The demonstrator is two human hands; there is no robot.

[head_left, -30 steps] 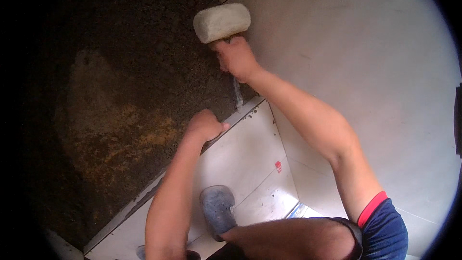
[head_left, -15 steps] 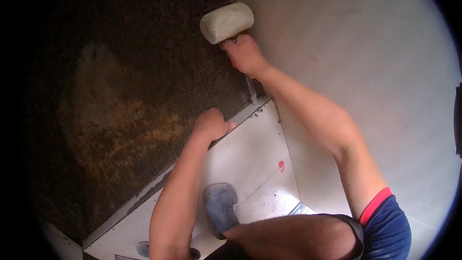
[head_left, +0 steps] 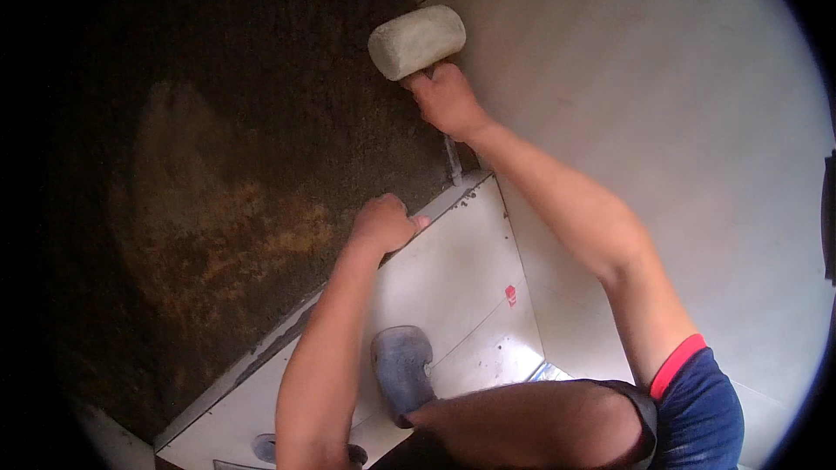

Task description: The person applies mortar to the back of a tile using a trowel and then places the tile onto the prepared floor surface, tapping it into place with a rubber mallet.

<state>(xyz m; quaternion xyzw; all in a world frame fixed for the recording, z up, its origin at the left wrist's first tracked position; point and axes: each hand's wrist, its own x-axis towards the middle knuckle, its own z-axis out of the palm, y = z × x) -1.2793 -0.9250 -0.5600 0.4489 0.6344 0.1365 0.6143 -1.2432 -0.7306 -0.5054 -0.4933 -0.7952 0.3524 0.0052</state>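
My right hand (head_left: pixel 447 100) grips the handle of a pale rubber mallet (head_left: pixel 416 41), whose head hangs over the border between the dark mortar bed (head_left: pixel 218 165) and a large laid white tile (head_left: pixel 662 104). My left hand (head_left: pixel 381 224) is curled over the upper edge of another white tile (head_left: pixel 453 270), fingers hooked at its rim next to the mortar. The mallet's handle end shows just below my right wrist, near that tile's corner.
A small red spacer (head_left: pixel 510 294) sits at the joint beside the tile. My grey shoe (head_left: pixel 402 372) stands on the tile, with my bent knee (head_left: pixel 531 426) in front. The rough dark mortar fills the left side; white tiles cover the right.
My right hand has carried the mallet a little to the right and slightly up. My left hand has stayed on the tile's edge while the view shifted slightly.
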